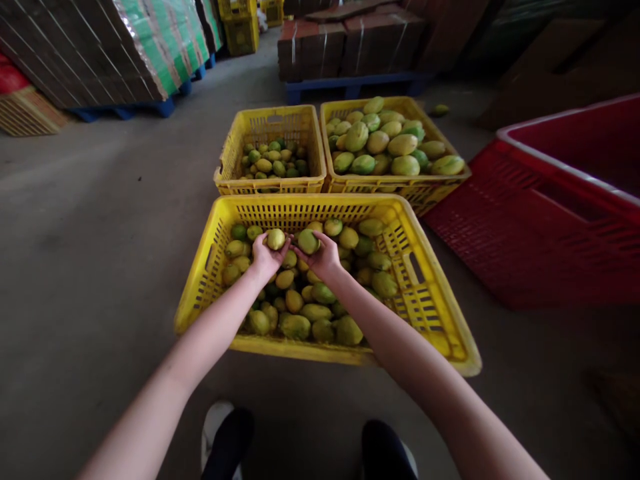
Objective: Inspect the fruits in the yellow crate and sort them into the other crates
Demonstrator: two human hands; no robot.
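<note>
The concrete floor lies bare and wide to the person's left, running back to the stacked flat cardboard on blue pallets at the far left and a second loaded pallet straight ahead. To the right the room is tight: a red crate stands there, and a red panel lies flat on the floor just beside the yellow crates.

Three yellow crates are in view. The near crate sits just in front of the person's two shoes, its far rim close against the other two. It is partly filled with small green-yellow fruit, too many to count. Behind it, the far left crate holds a shallow layer of smaller fruit, while the far right crate is heaped above its rim with larger fruit. These two stand side by side, rims touching. One loose fruit lies on the floor beyond them.

Both hands hover over the near crate's far half, nearly touching each other. The left hand grasps one pale yellow fruit; the right hand grasps one greener fruit.
</note>
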